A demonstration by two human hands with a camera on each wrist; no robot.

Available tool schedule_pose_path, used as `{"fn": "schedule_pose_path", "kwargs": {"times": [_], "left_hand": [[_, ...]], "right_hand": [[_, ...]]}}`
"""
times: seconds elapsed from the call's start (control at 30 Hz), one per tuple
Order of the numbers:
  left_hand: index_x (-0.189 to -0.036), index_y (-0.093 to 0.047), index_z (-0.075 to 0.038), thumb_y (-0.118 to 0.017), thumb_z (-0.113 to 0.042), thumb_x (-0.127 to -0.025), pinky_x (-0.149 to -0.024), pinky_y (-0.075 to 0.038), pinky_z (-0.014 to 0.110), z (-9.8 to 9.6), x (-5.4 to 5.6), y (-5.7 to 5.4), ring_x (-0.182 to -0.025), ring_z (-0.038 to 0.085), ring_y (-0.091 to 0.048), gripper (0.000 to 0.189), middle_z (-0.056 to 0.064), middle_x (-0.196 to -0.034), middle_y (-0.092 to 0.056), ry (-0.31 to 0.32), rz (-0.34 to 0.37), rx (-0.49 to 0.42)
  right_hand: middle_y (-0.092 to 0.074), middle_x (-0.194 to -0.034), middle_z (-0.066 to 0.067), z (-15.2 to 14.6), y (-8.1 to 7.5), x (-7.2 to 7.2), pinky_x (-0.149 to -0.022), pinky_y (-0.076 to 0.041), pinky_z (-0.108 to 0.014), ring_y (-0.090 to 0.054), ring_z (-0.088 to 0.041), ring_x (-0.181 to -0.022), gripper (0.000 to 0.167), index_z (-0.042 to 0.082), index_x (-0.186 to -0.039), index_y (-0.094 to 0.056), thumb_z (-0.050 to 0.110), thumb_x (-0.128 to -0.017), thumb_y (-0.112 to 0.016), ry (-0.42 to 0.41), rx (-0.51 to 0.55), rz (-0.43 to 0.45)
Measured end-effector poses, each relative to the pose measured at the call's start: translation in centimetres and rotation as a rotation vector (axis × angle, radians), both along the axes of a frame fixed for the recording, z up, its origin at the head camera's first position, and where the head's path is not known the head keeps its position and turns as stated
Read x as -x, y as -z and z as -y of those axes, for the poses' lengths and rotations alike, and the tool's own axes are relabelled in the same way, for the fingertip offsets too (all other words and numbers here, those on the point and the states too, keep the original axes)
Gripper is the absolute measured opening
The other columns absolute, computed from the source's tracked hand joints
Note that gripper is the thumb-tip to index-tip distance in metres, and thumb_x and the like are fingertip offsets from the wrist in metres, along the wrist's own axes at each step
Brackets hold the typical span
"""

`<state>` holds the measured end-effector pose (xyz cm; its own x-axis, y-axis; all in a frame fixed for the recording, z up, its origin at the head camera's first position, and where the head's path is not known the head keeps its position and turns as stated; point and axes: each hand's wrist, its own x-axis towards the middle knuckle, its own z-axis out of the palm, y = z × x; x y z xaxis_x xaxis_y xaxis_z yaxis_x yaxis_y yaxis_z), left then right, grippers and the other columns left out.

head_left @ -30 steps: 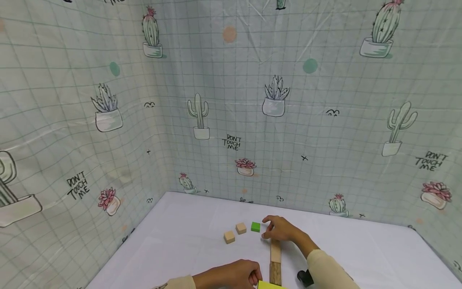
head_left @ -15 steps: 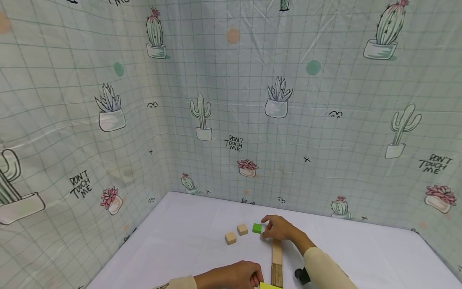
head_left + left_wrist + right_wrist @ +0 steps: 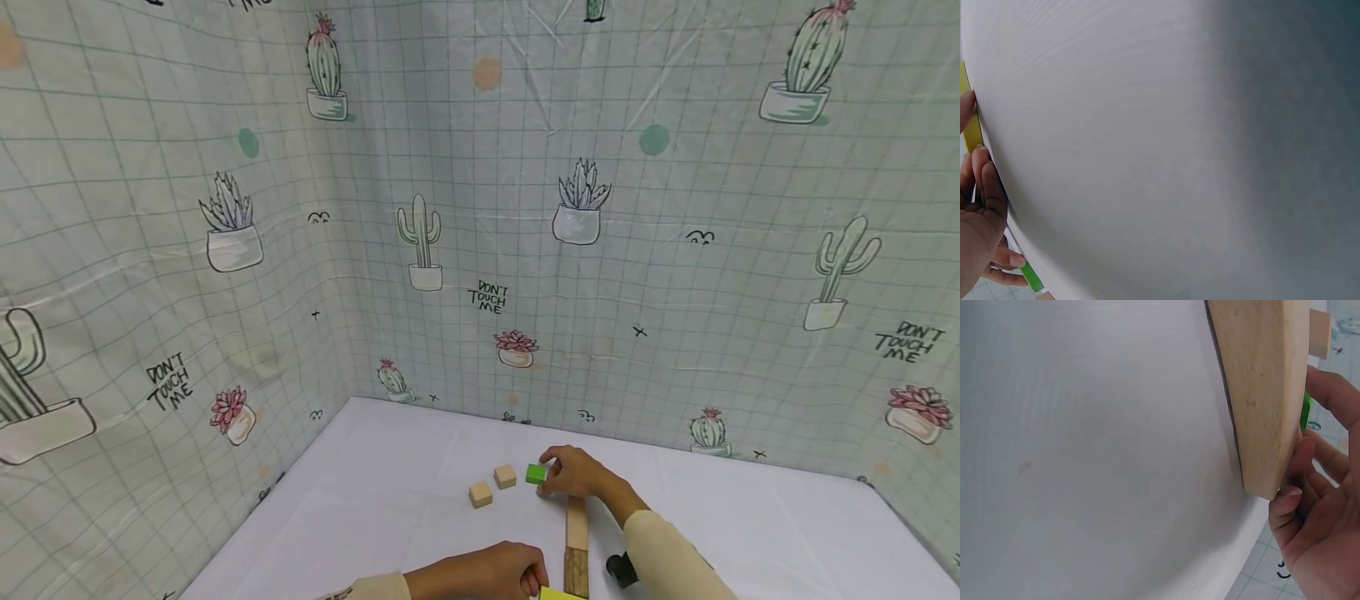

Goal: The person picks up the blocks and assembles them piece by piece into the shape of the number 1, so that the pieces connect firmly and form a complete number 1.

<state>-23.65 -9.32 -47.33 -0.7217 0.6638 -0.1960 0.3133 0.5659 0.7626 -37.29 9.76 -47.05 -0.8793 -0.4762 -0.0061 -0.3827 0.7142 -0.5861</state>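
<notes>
My left hand [image 3: 504,570] pinches a yellow block [image 3: 558,594] at the bottom edge of the head view; its thumb and fingers lie on the yellow block [image 3: 972,133] in the left wrist view. My right hand [image 3: 576,472] reaches over the far end of a long pale wooden block [image 3: 577,523]. Its thumb and index finger are spread around the near side of a small green block [image 3: 536,474], apparently without gripping it. A darker-grained wooden block [image 3: 576,572] lies in line with the pale one. In the right wrist view, the pale wooden block [image 3: 1257,394] partly hides the fingers.
Two small pale wooden cubes, a nearer cube [image 3: 481,494] and a farther cube [image 3: 505,476], sit left of the green block. A black object [image 3: 621,571] shows beside the right sleeve. Cactus-printed cloth [image 3: 480,208] hangs behind and left of the white table [image 3: 405,475].
My right hand has moved slightly left, bringing its thumb and index finger closer to the green block. The left hand stays at the yellow block. The head view has shifted a little.
</notes>
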Motion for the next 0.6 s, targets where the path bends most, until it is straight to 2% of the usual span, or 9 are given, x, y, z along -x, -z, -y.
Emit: {"fn": "schedule_pose_path", "kwargs": {"times": [0.13, 0.27, 0.47, 0.6], "left_hand": [[-0.095, -0.066, -0.005, -0.074, 0.002, -0.086, -0.069, -0.046, 0.014, 0.11, 0.16, 0.08, -0.069, -0.003, -0.05, 0.014, -0.011, -0.075, -0.056, 0.001, 0.017, 0.01], [-0.096, -0.066, -0.008, -0.075, -0.002, -0.087, -0.07, -0.047, 0.014, 0.24, 0.4, 0.26, -0.07, -0.004, -0.051, 0.014, -0.013, -0.076, -0.056, 0.012, 0.006, 0.033], [-0.096, -0.066, -0.003, -0.074, 0.004, -0.085, -0.069, -0.046, 0.014, 0.12, -0.12, -0.41, -0.068, -0.003, -0.051, 0.015, -0.011, -0.075, -0.056, -0.004, 0.023, -0.001], [-0.097, -0.066, -0.004, -0.073, 0.005, -0.085, -0.069, -0.047, 0.013, 0.01, -0.3, -0.47, -0.069, -0.004, -0.05, 0.016, -0.011, -0.076, -0.056, -0.006, -0.002, 0.018]], "right_hand": [[-0.065, -0.082, 0.001, 0.16, -0.05, 0.11, -0.068, -0.046, -0.031, -0.055, -0.015, -0.075, 0.046, 0.001, -0.118, -0.066, 0.02, -0.079, -0.083, -0.004, -0.003, -0.005], [-0.065, -0.083, 0.0, 0.3, -0.01, 0.22, -0.068, -0.047, -0.031, -0.055, -0.014, -0.075, 0.044, 0.001, -0.116, -0.067, 0.019, -0.079, -0.083, -0.003, -0.006, -0.018], [-0.067, -0.085, 0.0, 0.59, 0.12, 0.2, -0.069, -0.048, -0.032, -0.056, -0.014, -0.076, 0.039, 0.005, -0.113, -0.069, 0.019, -0.08, -0.084, 0.032, -0.023, -0.022], [-0.068, -0.086, -0.001, 0.62, -0.14, 0.02, -0.07, -0.049, -0.033, -0.057, -0.014, -0.076, 0.037, 0.005, -0.112, -0.071, 0.018, -0.08, -0.083, 0.033, -0.025, -0.032]]}}
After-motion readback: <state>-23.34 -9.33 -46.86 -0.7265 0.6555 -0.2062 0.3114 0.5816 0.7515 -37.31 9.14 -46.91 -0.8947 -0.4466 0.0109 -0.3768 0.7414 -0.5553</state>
